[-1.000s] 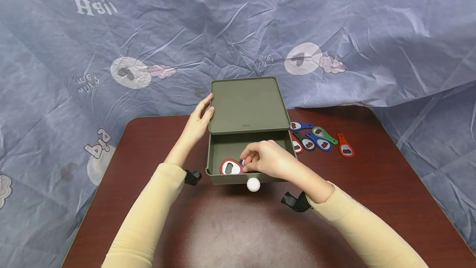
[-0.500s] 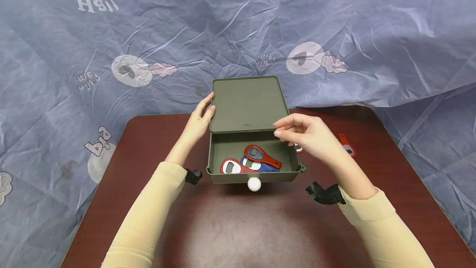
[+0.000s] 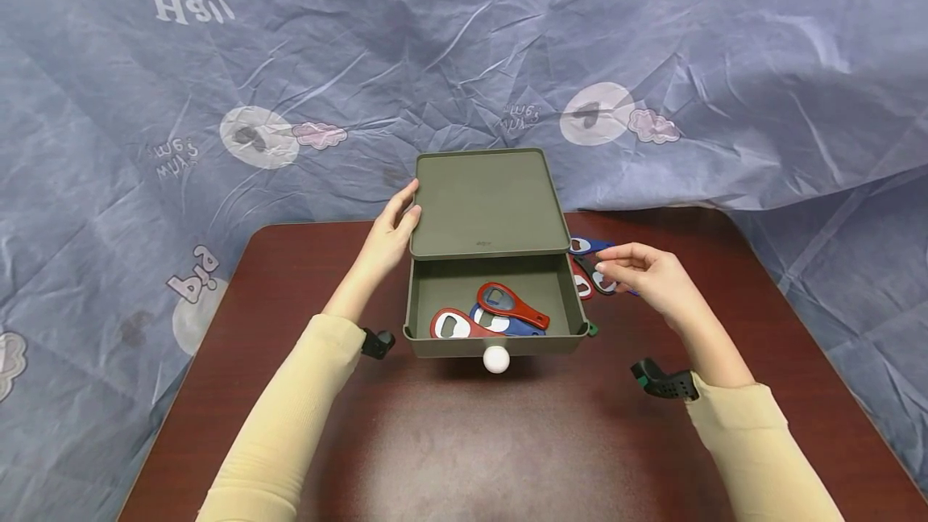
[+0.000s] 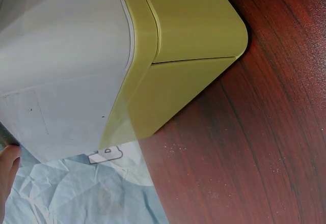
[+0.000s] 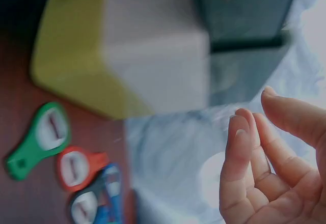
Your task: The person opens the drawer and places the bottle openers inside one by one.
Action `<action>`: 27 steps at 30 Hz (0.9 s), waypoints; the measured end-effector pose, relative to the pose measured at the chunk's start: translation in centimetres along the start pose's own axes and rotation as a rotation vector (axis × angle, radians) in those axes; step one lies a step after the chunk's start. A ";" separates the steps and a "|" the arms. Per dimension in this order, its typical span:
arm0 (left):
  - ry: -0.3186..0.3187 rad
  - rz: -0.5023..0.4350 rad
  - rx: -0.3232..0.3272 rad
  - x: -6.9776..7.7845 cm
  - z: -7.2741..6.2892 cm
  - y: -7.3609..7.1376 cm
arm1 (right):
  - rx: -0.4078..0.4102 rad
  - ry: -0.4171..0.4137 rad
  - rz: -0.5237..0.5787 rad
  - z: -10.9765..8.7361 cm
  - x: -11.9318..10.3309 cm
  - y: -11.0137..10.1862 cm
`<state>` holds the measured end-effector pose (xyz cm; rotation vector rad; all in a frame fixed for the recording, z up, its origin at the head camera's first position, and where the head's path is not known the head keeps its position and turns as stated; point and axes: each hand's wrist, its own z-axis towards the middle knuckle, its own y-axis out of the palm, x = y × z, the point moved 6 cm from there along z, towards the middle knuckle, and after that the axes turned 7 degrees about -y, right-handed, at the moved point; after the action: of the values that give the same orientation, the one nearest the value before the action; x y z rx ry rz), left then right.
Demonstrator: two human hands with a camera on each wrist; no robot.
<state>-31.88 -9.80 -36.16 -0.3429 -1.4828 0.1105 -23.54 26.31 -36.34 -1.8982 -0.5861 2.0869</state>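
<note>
My left hand (image 3: 387,240) rests against the left side of a small drawer box (image 3: 489,204), fingers fairly straight; its fingertips show at the left wrist view's edge. The pulled-out drawer (image 3: 478,347) holds a red bottle opener (image 3: 451,324) at the front left, a blue bottle opener (image 3: 522,329) and another red bottle opener (image 3: 513,306) lying across the blue one. My right hand (image 3: 648,276), fingers loosely bent and holding nothing, is over the bottle openers right of the box. Among these are a black bottle opener (image 3: 600,279) and a blue bottle opener (image 3: 589,245); others are partly hidden.
A white round knob (image 3: 496,359) sticks out from the drawer front. The right wrist view shows a green bottle opener (image 5: 41,137) beside the box and a red one (image 5: 79,168) past it. A printed blue-grey cloth (image 3: 326,79) hangs behind the brown table (image 3: 435,441).
My right hand has left the drawer, leaving the upper red bottle opener on the blue one, and has moved right over the bottle openers on the table. My left hand stays on the box.
</note>
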 end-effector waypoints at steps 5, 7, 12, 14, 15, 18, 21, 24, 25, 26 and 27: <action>0.001 0.005 0.004 -0.1 0.1 -0.1 | -0.049 0.080 0.023 0.6 4.1 1.1; -0.001 0.008 0.007 -0.2 0.1 -0.1 | -0.062 0.098 0.017 0.7 5.4 1.8; 0.004 0.015 0.013 -0.1 0.0 -0.1 | -0.062 0.095 -0.059 1.3 8.1 3.8; 0.004 0.015 0.013 -0.1 0.0 -0.1 | -0.041 0.087 -0.114 1.4 8.9 4.4; 0.001 0.018 0.012 -0.2 0.0 -0.1 | -0.028 0.080 -0.147 1.4 9.3 4.6; -0.004 0.021 0.010 -0.2 0.0 0.0 | 0.020 0.057 -0.250 1.4 10.3 5.1; -0.006 0.026 0.014 -0.2 0.0 -0.1 | 0.058 0.037 -0.332 1.3 10.9 5.5; -0.006 0.023 0.010 -0.2 0.0 -0.1 | 0.089 0.027 -0.371 1.2 11.4 5.9; -0.007 0.019 0.008 -0.2 0.1 -0.1 | 0.093 0.022 -0.377 1.2 11.5 6.0; -0.010 0.016 0.007 -0.2 0.1 -0.1 | 0.099 0.020 -0.386 1.1 11.6 6.1; -0.009 0.013 0.005 -0.2 0.1 -0.1 | 0.105 0.016 -0.395 1.1 11.7 6.2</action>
<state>-32.04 -9.95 -36.34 -0.3485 -1.4887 0.1267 -25.50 25.91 -49.48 -1.5874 -0.7613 1.8099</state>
